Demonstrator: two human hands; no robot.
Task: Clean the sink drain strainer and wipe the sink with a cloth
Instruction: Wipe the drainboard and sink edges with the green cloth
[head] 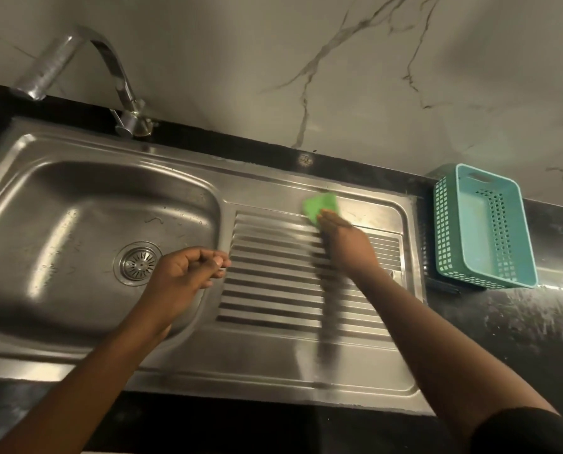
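Veined marble wall (339,60) rises behind a black counter (519,322) that carries a steel sink (77,198): basin at the left with the tap (109,60) at its far edge, ribbed drainboard (273,290) at the right. The green cloth (319,204) lies near the drainboard's far edge, just past the ribs. It looks light, soft and limp, so it should bunch and slide easily on steel, and is better driven by flat pressure from above than pinched at a corner. The right hand (348,244) does so: its fingers seem stretched out and pressed on the cloth's near side (motion blur smears them, so their spread is unclear). The left hand (181,273) hovers over the basin's right edge, fingers loosely curled toward the thumb, nothing visible in it. The strainer (138,263) sits in the drain, a stiff metal disc, probably slick; its centre knob looks the place to lift it. A teal basket (443,224) stands on the counter just beyond the sink's right edge.
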